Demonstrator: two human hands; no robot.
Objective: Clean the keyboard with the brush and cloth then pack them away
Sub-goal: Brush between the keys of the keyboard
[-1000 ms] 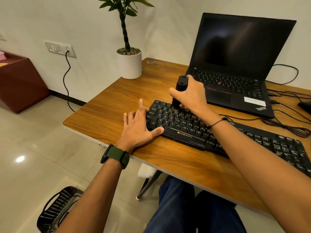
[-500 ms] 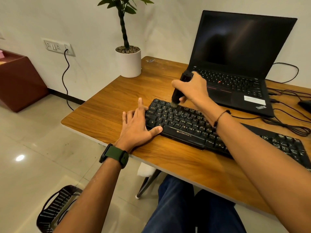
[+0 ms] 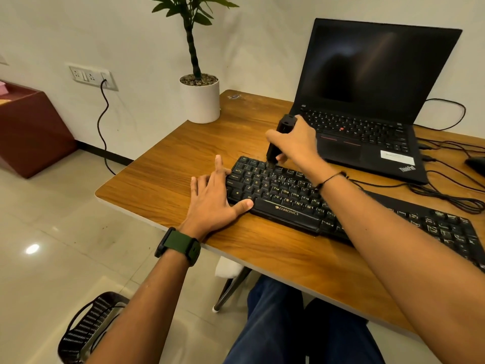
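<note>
Right hand point(image 3: 294, 143) has its grip clamped around the upright brush point(image 3: 279, 139), bristles touching the keyboard's point(image 3: 283, 195) top row.

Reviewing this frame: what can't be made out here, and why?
- Head view: the cloth is nowhere in sight.
- Brush: the right hand covers its middle, and the bristle tip is too small and blurred to read.
- Keyboard: the right forearm hides its middle, and the picture's right edge cuts off its far end.
- Left hand: whether it presses down or merely rests.
</note>
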